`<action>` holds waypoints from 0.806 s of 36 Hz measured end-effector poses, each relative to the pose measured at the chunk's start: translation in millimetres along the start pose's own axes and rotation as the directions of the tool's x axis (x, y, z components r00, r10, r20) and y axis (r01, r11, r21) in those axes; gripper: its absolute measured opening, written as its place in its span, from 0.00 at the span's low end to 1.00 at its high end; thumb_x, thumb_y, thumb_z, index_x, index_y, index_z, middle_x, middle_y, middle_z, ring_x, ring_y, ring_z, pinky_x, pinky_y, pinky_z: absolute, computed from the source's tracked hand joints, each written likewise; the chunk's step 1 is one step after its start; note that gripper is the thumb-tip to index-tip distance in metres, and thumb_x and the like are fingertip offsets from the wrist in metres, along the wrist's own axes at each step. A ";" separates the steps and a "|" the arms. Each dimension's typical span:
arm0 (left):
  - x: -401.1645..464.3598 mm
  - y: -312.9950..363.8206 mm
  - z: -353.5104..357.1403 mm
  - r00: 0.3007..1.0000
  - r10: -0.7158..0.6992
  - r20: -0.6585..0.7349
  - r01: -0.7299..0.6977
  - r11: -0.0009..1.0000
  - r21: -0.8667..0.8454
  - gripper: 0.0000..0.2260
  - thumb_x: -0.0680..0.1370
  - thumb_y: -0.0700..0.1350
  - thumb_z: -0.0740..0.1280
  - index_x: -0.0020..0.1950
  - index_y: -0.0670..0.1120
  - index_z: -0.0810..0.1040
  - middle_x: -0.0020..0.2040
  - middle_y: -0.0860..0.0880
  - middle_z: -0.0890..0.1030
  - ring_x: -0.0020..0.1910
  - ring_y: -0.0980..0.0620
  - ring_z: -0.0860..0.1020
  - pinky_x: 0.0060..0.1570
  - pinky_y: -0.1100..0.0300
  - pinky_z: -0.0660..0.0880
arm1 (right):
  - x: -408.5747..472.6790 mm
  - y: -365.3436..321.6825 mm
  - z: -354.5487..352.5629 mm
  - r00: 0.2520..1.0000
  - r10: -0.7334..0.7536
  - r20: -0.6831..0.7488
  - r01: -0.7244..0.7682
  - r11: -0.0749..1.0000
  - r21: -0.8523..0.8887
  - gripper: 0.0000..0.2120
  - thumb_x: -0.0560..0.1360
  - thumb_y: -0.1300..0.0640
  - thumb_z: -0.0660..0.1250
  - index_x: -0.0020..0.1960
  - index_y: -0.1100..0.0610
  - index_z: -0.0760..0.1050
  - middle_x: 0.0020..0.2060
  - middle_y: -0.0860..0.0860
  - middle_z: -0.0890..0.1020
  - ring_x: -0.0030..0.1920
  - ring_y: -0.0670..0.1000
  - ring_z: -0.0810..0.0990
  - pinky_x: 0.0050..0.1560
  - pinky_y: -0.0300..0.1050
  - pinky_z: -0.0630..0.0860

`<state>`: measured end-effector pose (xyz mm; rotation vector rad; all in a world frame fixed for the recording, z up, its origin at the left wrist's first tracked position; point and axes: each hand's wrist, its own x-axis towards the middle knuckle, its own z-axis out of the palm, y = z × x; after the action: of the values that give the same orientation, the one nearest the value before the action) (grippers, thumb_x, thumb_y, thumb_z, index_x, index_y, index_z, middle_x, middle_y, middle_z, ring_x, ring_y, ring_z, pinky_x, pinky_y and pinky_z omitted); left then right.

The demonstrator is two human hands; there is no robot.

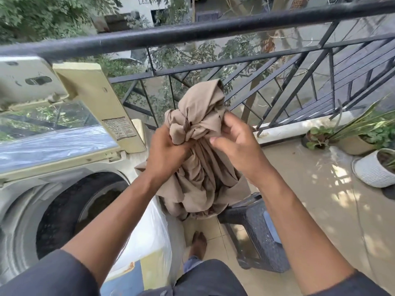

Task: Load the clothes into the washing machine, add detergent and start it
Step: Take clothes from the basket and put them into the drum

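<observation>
We see a tiled balcony floor (316, 210) carrying the top-loading washing machine (32, 201) at left with its lid raised. A dark plastic stool (256, 229) stands beside it, a bare foot (198, 244) rests between them, and potted plants (372, 167) sit at right by the railing.
</observation>
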<state>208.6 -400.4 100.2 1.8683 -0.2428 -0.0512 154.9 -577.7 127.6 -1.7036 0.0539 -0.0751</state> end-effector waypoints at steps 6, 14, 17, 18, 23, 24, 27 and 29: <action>13.1 26.8 -8.2 0.998 0.039 -0.056 -0.044 0.996 -0.083 0.10 0.76 0.30 0.74 0.50 0.45 0.84 0.42 0.61 0.86 0.43 0.66 0.82 0.45 0.67 0.79 | -10.9 64.0 -1.1 0.979 0.161 -0.128 -0.184 0.962 -0.201 0.27 0.70 0.65 0.68 0.63 0.46 0.67 0.54 0.44 0.79 0.51 0.42 0.82 0.51 0.41 0.78; 37.2 77.0 -35.5 0.962 0.173 -0.211 -0.234 0.920 -0.315 0.12 0.76 0.37 0.77 0.59 0.43 0.85 0.59 0.43 0.87 0.61 0.44 0.85 0.64 0.42 0.81 | -39.8 167.5 -5.1 0.940 0.288 -0.184 -0.341 0.764 -0.548 0.21 0.70 0.56 0.69 0.59 0.48 0.64 0.57 0.54 0.76 0.57 0.61 0.78 0.44 0.50 0.72; 43.2 85.1 -41.4 0.950 0.187 -0.251 -0.273 0.887 -0.372 0.12 0.76 0.38 0.78 0.52 0.56 0.89 0.56 0.50 0.88 0.60 0.48 0.85 0.66 0.44 0.80 | -56.4 198.2 -14.6 0.846 0.500 -0.187 -0.509 0.651 -0.562 0.26 0.71 0.47 0.70 0.65 0.50 0.65 0.59 0.56 0.78 0.59 0.63 0.79 0.46 0.51 0.74; 44.5 86.2 -42.6 0.950 0.183 -0.254 -0.272 0.885 -0.378 0.12 0.76 0.39 0.78 0.51 0.57 0.89 0.56 0.51 0.88 0.60 0.49 0.85 0.66 0.45 0.80 | -61.8 207.5 -18.9 0.777 0.606 -0.172 -0.575 0.571 -0.586 0.30 0.72 0.46 0.72 0.69 0.53 0.65 0.60 0.57 0.79 0.61 0.63 0.80 0.48 0.51 0.75; 43.6 75.2 -42.5 0.964 0.185 -0.192 -0.241 0.912 -0.330 0.12 0.77 0.38 0.77 0.60 0.42 0.85 0.59 0.42 0.87 0.62 0.42 0.85 0.65 0.44 0.80 | -68.8 203.6 -25.7 0.752 0.549 -0.365 -0.652 0.533 -0.539 0.23 0.69 0.51 0.71 0.62 0.54 0.74 0.49 0.54 0.82 0.51 0.60 0.82 0.49 0.52 0.80; 41.2 70.5 -41.1 0.967 0.178 -0.182 -0.228 0.925 -0.304 0.12 0.77 0.38 0.77 0.60 0.41 0.85 0.57 0.43 0.87 0.60 0.44 0.85 0.63 0.48 0.81 | -64.3 195.7 -24.2 0.778 0.467 -0.420 -0.628 0.598 -0.498 0.22 0.68 0.55 0.70 0.61 0.55 0.75 0.47 0.53 0.81 0.50 0.60 0.82 0.48 0.53 0.81; 31.0 54.8 -32.3 0.979 0.153 -0.135 -0.184 0.947 -0.262 0.10 0.77 0.36 0.77 0.58 0.40 0.85 0.57 0.42 0.88 0.59 0.45 0.86 0.61 0.50 0.82 | -47.8 166.7 -17.2 0.865 0.283 -0.415 -0.444 0.817 -0.369 0.27 0.69 0.59 0.69 0.68 0.51 0.71 0.59 0.53 0.77 0.62 0.56 0.78 0.62 0.53 0.77; 23.2 48.7 -25.6 0.987 0.125 -0.103 -0.149 0.952 -0.267 0.10 0.77 0.34 0.77 0.58 0.40 0.85 0.56 0.42 0.88 0.56 0.49 0.86 0.59 0.53 0.82 | -38.3 146.7 -14.4 0.917 0.247 -0.314 -0.340 0.895 -0.289 0.35 0.71 0.58 0.71 0.75 0.43 0.65 0.67 0.48 0.72 0.67 0.47 0.72 0.68 0.47 0.70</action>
<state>228.4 -394.9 156.2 1.5693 -0.2909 0.0867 116.6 -608.5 -16.6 -2.0004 0.5604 -0.0717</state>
